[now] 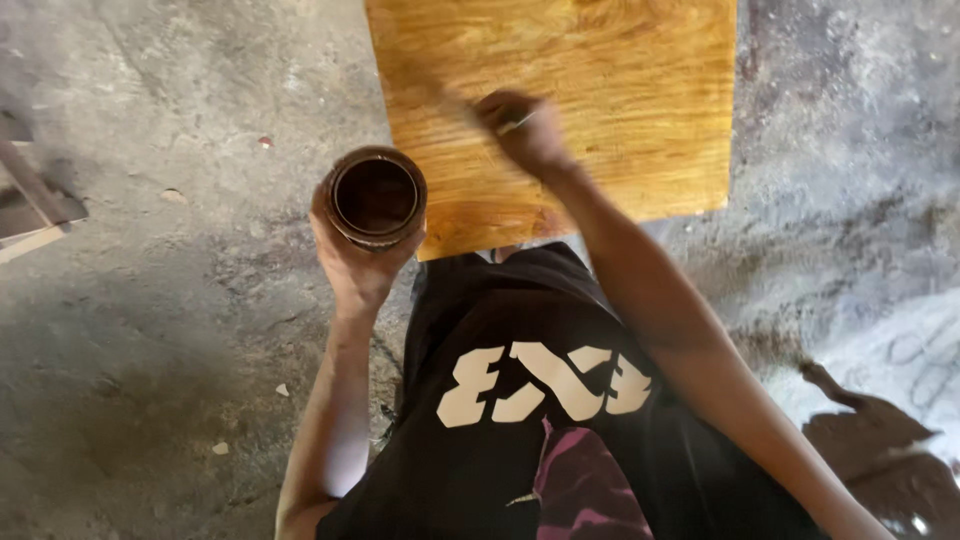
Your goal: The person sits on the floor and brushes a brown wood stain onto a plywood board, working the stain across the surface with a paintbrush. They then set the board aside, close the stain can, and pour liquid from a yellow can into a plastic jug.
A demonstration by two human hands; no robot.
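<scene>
My left hand [352,265] grips a round open tin [375,197] of dark liquid from below, holding it just left of a glossy yellow-brown wooden board [600,90]. My right hand [525,128] is blurred over the board's middle, closed on a thin brush [470,108] whose handle glints between the fingers and whose blurred tip points up-left on the wood. Both arms reach forward from my body, which wears a black shirt with pale lettering.
The board lies above a rough grey concrete floor [180,330]. Pieces of wood [30,205] sit at the left edge. A pale dusty patch and a dark stain [880,450] mark the floor at the lower right.
</scene>
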